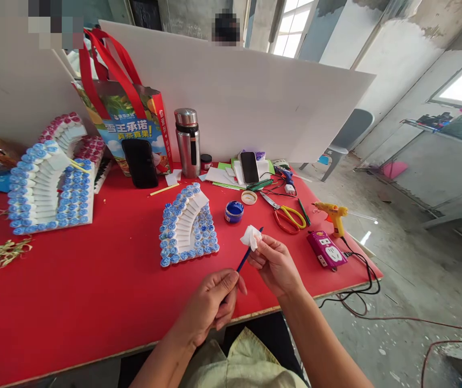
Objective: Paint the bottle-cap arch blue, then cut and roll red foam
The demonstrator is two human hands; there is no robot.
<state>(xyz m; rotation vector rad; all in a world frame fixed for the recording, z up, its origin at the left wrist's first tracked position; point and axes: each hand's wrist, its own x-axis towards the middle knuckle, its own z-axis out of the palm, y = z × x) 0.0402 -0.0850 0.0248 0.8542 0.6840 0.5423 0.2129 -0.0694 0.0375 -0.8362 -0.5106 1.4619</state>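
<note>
My left hand [218, 296] is closed round a thin blue paintbrush [244, 261], near the front edge of the table. Pinched in my right hand [276, 264] is a crumpled white tissue [251, 237], which lies against the upper part of the brush. The brush's dark tip pokes out just past the tissue. Beyond my hands stands an open jar of blue paint [234, 212], with its pale lid [249, 198] lying beside it. To the left rests a small white stepped model [188, 223] edged with rows of blue rosettes.
A larger blue-rosette model [49, 188] stands at left, near dried stems [2, 256]. Behind are a shopping bag [130, 118], a phone [139, 163] and a steel flask [188, 143]. Scissors [289, 218], a yellow glue gun [333, 214] and a purple power box [327, 249] lie right.
</note>
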